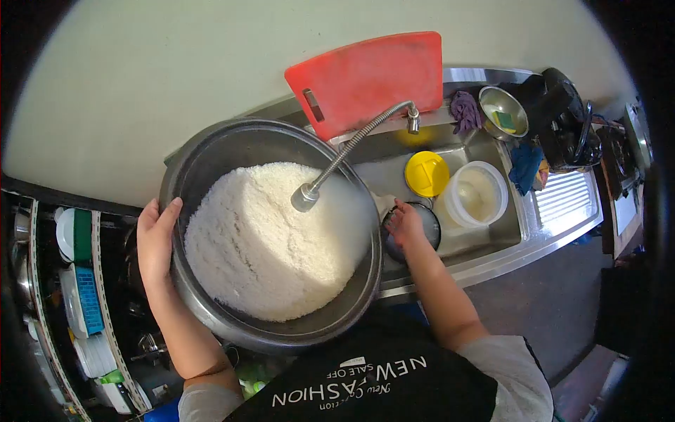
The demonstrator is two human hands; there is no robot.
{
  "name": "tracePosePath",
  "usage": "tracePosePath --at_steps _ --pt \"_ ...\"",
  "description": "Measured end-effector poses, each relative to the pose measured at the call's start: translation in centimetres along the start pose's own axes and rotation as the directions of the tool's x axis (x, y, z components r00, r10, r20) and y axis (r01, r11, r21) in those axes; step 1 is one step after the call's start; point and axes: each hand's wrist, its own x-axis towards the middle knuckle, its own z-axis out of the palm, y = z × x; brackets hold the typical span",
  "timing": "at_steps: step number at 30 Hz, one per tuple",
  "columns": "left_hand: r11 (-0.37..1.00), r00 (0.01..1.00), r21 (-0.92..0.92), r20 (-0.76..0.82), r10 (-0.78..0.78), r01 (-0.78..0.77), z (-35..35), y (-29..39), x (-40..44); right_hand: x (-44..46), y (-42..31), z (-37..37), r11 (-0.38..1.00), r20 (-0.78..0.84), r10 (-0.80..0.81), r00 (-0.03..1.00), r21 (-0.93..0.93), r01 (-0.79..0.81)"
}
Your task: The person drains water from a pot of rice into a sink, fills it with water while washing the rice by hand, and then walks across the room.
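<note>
A large dark metal pot (181, 232) holds a big heap of white rice (274, 239), with cloudy water at its right side. My left hand (159, 228) grips the pot's left rim, the thumb over the edge. Over the rice hangs the head of a flexible metal faucet (305, 197). My right hand (406, 224) is at the right of the pot, over the sink, its fingers curled beside a dark round lid or bowl (430, 239). Whether it holds anything is too small to tell.
In the sink (492, 235) are a yellow lid (427, 174) and a white plastic tub (477, 193). A red cutting board (380, 77) leans behind. A metal bowl (503, 112), purple cloth (465, 111) and dish rack (88, 302) also show.
</note>
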Motion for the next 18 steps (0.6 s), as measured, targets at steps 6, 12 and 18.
tracePosePath --at_steps 6,12,18 --pt "0.992 0.998 0.115 -0.034 -0.056 0.06 0.5 1.4 -0.5 5.2 2.0 -3.5 0.926 0.321 0.148 0.935 0.287 -0.245" --pt "0.998 0.999 0.061 -0.033 -0.032 0.034 0.5 0.9 -0.2 6.1 4.9 -1.3 0.951 0.331 0.099 0.938 0.246 -0.187" --pt "0.991 0.999 0.135 -0.044 -0.003 0.009 0.7 1.6 -0.5 12.8 8.1 -1.2 0.971 0.378 0.052 0.924 0.196 -0.135"
